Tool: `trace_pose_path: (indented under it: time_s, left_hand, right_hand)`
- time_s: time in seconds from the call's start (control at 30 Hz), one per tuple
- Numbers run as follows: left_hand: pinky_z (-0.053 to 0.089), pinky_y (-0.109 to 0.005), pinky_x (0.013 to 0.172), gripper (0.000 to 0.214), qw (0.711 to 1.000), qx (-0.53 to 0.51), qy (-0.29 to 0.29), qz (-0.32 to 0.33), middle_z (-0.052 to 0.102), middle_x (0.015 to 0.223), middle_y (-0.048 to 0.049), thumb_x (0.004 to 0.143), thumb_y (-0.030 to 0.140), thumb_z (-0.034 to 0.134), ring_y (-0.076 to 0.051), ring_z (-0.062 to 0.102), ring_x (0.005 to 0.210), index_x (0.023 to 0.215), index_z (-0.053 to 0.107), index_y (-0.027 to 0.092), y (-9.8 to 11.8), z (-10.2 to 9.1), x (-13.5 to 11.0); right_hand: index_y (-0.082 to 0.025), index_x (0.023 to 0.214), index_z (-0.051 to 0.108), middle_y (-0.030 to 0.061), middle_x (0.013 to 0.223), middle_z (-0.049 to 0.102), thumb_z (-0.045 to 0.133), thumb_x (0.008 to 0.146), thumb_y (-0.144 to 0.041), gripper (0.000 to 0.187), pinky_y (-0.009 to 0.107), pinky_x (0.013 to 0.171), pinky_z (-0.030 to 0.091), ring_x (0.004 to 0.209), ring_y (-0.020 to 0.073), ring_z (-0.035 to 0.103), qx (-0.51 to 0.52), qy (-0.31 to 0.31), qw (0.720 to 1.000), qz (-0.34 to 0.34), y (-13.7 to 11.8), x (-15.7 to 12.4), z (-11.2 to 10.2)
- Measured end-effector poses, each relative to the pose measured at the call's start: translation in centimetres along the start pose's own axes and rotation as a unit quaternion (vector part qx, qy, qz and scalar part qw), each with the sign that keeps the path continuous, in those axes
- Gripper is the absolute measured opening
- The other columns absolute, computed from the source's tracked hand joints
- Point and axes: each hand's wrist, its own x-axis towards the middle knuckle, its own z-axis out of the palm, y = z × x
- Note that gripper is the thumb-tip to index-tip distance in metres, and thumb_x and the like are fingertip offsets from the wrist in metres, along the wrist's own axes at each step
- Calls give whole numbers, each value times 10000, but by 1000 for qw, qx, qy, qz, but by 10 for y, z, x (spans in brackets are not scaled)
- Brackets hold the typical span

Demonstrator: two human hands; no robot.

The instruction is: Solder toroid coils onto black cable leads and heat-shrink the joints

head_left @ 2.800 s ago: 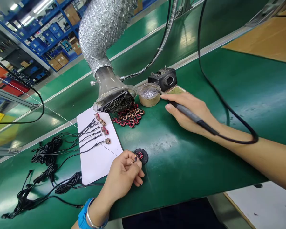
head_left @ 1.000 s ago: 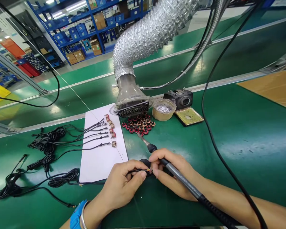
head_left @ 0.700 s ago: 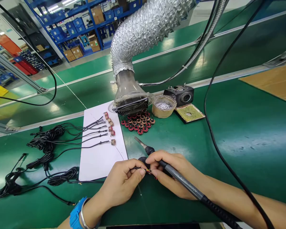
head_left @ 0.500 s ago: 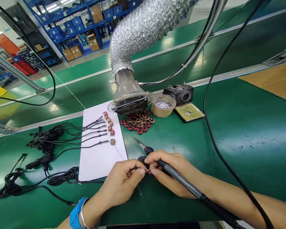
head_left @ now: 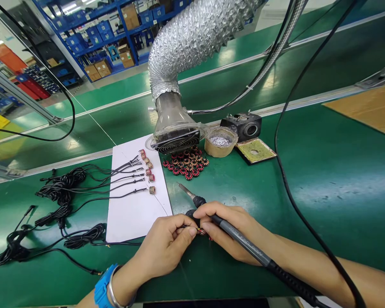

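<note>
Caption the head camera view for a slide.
At a green bench, the left hand pinches a thin wire while the right hand grips a soldering iron.

Fume hood [head_left: 175,139] and black cable [head_left: 295,201] (seemingly slack) block the hands [head_left: 201,224] ahead.

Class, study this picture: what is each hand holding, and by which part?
The right hand grips a soldering iron by its grey handle; the left hand pinches a thin black wire near its end.
</note>
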Motion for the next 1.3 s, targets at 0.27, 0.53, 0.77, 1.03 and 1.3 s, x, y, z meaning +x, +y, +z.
trace_pose_path:
  time_s: [0.27,0.53,0.77,1.03,1.3]
  left_hand:
    - [230,-220,495,257,1000,-4,2,4,390,631,50,948,361,466,-85,286,546,878,612,161,-1,3,-1]
    - [211,-206,463,202,999,-43,23,-12,368,599,65,936,338,479,-75,269,509,885,575,167,-6,5,-2]
    - [189,-194,430,173,998,-67,13,-17,355,570,77,919,322,493,-66,264,472,887,563,167,-6,7,-2]
    - [224,-184,436,143,999,10,36,28,356,540,85,915,277,485,-64,282,458,902,575,167,-7,9,-5]
    - [240,-173,440,136,997,42,54,43,357,534,87,914,265,482,-59,298,452,886,578,173,-9,11,-3]
  right_hand:
    - [-225,1109,505,-11,779,610,479,928,-168,191,196,592,469,631,92,584,8,28,1000,-4,-1,2,3]
    - [-247,1148,461,-29,842,557,477,798,-27,414,173,605,453,652,71,550,78,-12,995,63,-2,-2,1]
    - [-260,1150,440,-50,827,532,474,786,-20,437,159,557,405,597,53,500,81,-22,992,92,-6,-1,-1]
    - [-278,1130,447,-69,805,522,482,812,-39,399,153,563,396,586,44,486,75,-20,994,79,-4,-2,0]
    - [-253,1090,476,-52,811,551,523,819,-85,323,152,582,438,625,55,517,92,2,992,88,-8,1,0]
